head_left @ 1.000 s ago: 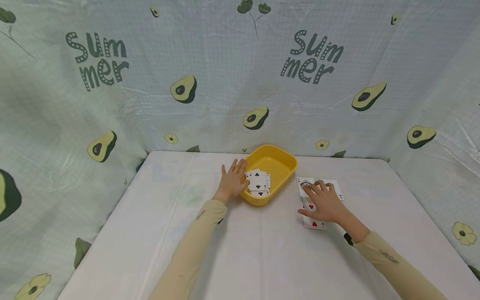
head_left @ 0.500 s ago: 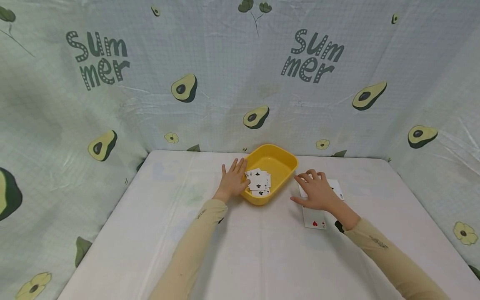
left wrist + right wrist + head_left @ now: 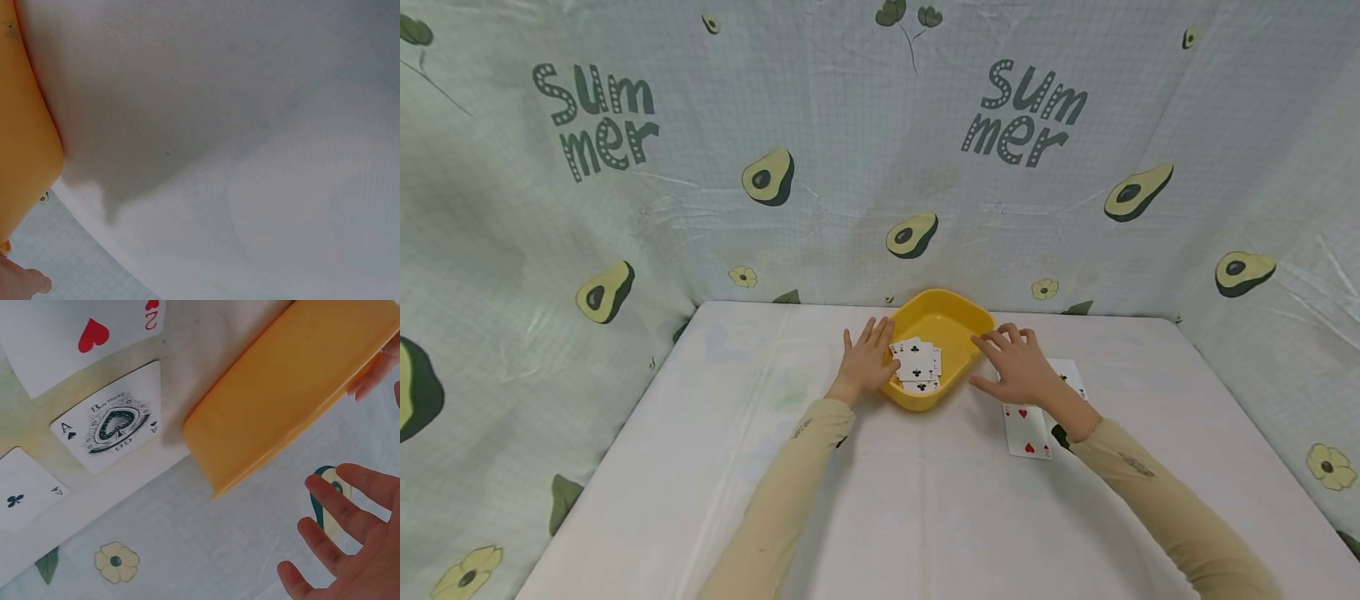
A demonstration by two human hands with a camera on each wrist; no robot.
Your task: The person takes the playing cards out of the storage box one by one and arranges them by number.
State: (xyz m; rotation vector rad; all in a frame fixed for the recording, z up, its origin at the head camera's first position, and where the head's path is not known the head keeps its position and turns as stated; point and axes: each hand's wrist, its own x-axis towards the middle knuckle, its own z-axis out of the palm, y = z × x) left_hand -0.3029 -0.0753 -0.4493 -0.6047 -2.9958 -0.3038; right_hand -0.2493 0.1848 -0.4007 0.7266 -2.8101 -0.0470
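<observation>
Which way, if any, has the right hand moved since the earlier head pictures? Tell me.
Yes: the right hand moved left and forward, toward the yellow tray, judged against the unmoved two of hearts.

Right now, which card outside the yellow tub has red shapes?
The two of hearts; the ace of spades and the clubs card show black shapes.

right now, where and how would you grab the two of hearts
Probably by the near short edge, pinched from the person's side: the two of hearts lies flat on the table, so only its edges offer grip. That edge looks uncovered, while the right hand hovers beyond the far one.
</observation>
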